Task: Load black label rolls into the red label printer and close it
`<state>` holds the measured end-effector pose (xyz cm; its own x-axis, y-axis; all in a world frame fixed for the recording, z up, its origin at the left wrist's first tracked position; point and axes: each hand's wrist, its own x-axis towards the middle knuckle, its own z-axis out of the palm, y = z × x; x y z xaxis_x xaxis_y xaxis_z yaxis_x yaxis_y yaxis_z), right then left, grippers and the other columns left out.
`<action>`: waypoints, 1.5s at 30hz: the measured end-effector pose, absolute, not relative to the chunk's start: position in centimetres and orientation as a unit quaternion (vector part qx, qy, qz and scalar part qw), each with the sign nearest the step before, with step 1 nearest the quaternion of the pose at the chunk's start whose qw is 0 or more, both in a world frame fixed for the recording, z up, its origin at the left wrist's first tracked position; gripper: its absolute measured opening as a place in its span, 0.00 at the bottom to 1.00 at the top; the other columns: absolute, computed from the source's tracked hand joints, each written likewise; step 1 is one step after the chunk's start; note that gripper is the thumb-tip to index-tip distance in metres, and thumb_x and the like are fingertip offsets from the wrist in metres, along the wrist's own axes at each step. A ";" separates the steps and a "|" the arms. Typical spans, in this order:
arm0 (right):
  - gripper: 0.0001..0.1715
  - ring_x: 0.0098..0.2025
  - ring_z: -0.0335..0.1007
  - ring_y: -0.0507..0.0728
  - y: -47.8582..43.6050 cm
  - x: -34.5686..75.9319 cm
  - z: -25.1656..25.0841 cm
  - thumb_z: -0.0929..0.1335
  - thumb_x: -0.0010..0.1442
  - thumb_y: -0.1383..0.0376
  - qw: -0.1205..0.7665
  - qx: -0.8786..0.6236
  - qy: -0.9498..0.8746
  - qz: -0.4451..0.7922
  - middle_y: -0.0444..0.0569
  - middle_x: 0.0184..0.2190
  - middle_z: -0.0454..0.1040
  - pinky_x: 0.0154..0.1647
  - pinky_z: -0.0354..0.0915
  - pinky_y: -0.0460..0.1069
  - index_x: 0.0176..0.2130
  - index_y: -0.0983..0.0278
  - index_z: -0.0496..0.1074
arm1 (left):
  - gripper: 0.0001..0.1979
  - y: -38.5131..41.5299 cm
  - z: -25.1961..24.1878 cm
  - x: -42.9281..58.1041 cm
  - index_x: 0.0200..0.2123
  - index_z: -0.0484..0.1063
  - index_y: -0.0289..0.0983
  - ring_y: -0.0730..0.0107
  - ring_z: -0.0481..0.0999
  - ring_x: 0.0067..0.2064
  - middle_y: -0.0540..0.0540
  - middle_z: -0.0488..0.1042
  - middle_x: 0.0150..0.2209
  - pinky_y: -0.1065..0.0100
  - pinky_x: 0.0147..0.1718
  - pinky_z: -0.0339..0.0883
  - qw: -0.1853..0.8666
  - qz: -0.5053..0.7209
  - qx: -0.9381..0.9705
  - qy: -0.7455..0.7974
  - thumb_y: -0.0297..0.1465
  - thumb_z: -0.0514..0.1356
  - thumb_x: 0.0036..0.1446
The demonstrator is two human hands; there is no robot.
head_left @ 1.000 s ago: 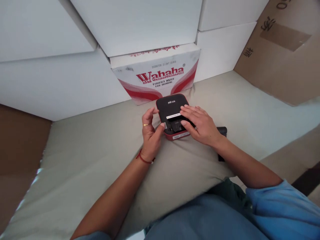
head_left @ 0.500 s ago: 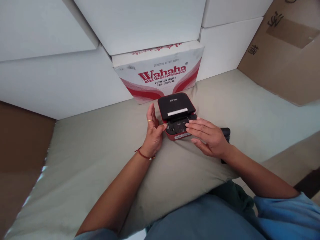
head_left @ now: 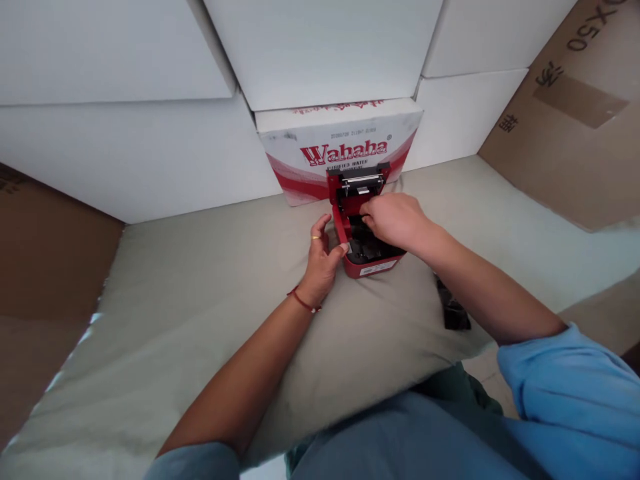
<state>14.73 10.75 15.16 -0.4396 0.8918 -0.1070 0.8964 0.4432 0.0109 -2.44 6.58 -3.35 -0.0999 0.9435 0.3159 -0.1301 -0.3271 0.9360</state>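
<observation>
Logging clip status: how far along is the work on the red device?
Done: the lid of the red device stands open, upright before the Wahaha box. In hand: the left hand braces its side while the right hand reaches into the open bay; whether it grips anything is hidden. Left, presumably: the lid is not yet shut, and the black object by the right forearm lies untouched.

The printer (head_left: pixel 367 257) looks like glossy red plastic with a matt black inside. It sits on smooth, dull cloth (head_left: pixel 200 287), backed by a printed cardboard carton (head_left: pixel 300 143).
</observation>
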 end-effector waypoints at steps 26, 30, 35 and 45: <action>0.26 0.35 0.72 0.56 5.7 27.9 15.9 0.77 0.60 0.43 -0.256 0.534 0.698 -0.403 0.46 0.36 0.81 0.37 0.67 0.52 0.46 0.58 0.79 | 0.41 6.6 -3.2 -2.5 0.69 0.63 0.50 0.49 0.67 0.71 0.42 0.64 0.71 0.47 0.72 0.62 0.446 0.624 0.514 0.384 0.54 0.72 0.58; 0.29 0.33 0.73 0.56 5.6 30.2 12.5 0.77 0.56 0.40 -0.150 0.538 0.669 -0.491 0.48 0.34 0.81 0.35 0.68 0.51 0.42 0.60 0.78 | 0.42 6.7 -3.2 -2.5 0.68 0.63 0.50 0.49 0.68 0.71 0.42 0.65 0.71 0.48 0.71 0.63 0.453 0.627 0.511 0.375 0.56 0.72 0.57; 0.31 0.27 0.68 0.56 4.5 30.0 8.6 0.69 0.65 0.42 -0.138 0.586 0.686 -0.408 0.45 0.30 0.79 0.29 0.63 0.51 0.53 0.60 0.80 | 0.39 6.6 -3.3 -2.9 0.67 0.65 0.51 0.50 0.69 0.71 0.43 0.67 0.70 0.49 0.71 0.64 0.440 0.621 0.520 0.387 0.55 0.72 0.58; 0.25 0.49 0.81 0.66 1.9 36.1 6.2 0.65 0.70 0.48 -0.145 0.613 0.726 -0.275 0.55 0.50 0.85 0.52 0.75 0.60 0.52 0.56 0.84 | 0.38 6.7 -3.2 -3.0 0.66 0.66 0.52 0.50 0.68 0.73 0.44 0.67 0.72 0.47 0.72 0.63 0.448 0.625 0.514 0.381 0.54 0.73 0.57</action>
